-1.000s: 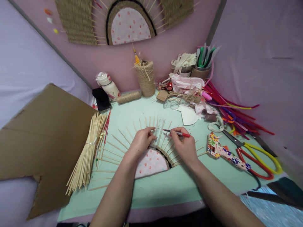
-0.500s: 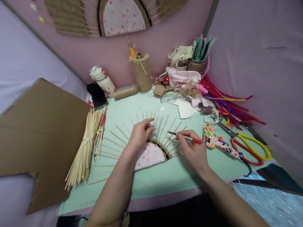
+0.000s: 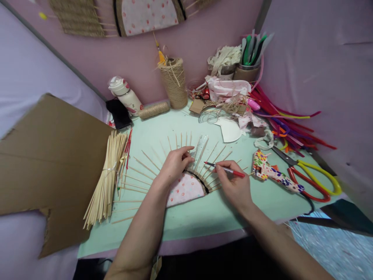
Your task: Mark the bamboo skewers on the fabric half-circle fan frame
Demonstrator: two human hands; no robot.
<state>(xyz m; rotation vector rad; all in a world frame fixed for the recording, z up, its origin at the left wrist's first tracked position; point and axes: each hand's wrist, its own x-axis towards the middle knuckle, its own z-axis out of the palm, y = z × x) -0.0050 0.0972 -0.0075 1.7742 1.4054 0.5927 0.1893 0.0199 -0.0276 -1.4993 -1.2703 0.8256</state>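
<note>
At frame centre, the left hand (image 3: 175,165) pins a clear ruler (image 3: 200,148) along the skewer fan (image 3: 151,163); the right hand (image 3: 233,184) pinches a red pen (image 3: 224,169), tip aimed left toward the ruler.

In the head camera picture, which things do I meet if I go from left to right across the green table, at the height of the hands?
Cardboard sheet → bundle of wooden sticks → left hand → clear ruler → right hand holding a red pen → flowered glue gun → scissors.
</note>
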